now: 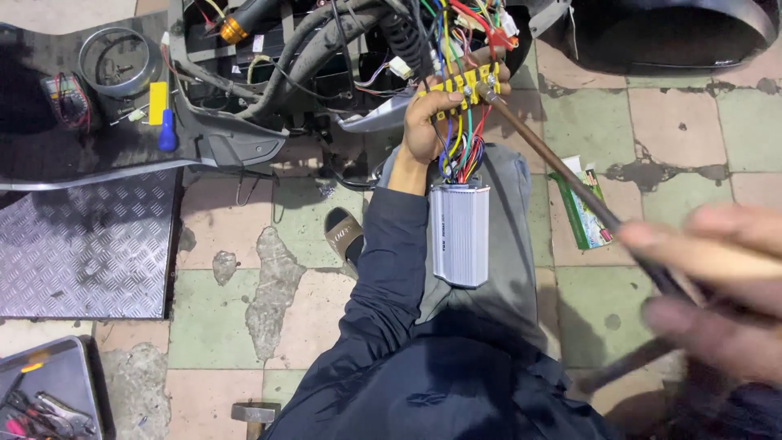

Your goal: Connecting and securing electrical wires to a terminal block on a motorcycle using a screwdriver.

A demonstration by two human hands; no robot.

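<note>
My left hand (432, 122) grips a yellow terminal block (464, 85) with several coloured wires (460, 151) running down into a silver finned controller box (460, 232) that rests on my grey-trousered leg. My right hand (717, 285), blurred and close to the camera at the right, holds a long screwdriver (570, 183) whose tip meets the right end of the yellow block. Above the block, more wire bundles hang from an opened scooter body (326, 49).
A blue-handled tool (167, 130) and a yellow piece lie on the dark scooter panel at left, beside a round metal ring (118, 61). A chequer-plate ramp (81, 244), a tool tray (41, 399), a hammer (254, 414) and a green packet (586, 208) lie on the tiled floor.
</note>
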